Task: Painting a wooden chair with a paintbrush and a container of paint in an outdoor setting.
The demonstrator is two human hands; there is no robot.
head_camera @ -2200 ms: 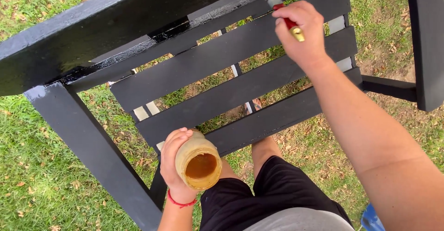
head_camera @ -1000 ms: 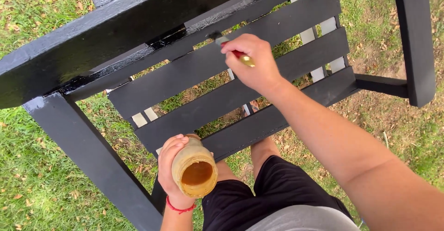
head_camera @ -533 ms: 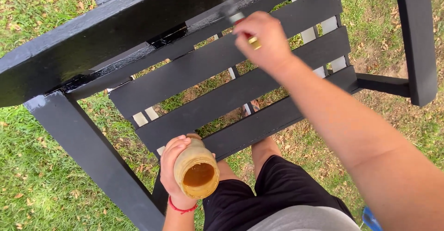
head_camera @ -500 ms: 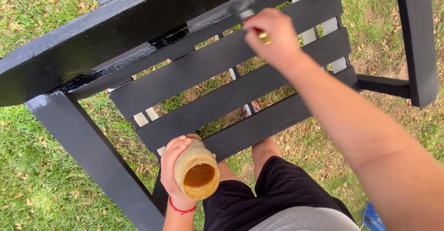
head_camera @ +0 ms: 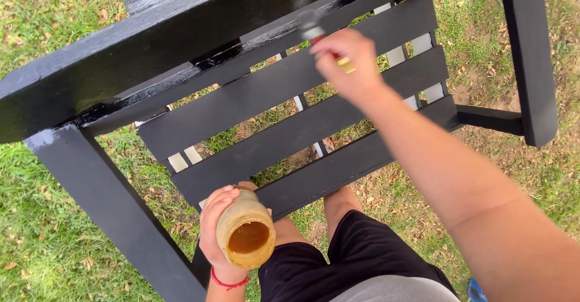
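A black-painted wooden chair (head_camera: 290,102) with slatted seat stands on grass (head_camera: 54,217) and fills the view ahead of both hands, its glossy wet top rail just above the right hand (head_camera: 344,60). That hand is pinched around a small paintbrush (head_camera: 314,31), whose blurred bristle end reaches up-left of the fingers to the rail, likely to spread paint. Low and near the body, the left hand (head_camera: 217,229) is wrapped around an open jar (head_camera: 246,237), tan outside with amber-brown liquid inside, kept upright, probably against spilling.

Wooden chair (head_camera: 290,139) glossy with wet black paint; jar (head_camera: 246,238) smooth, translucent.
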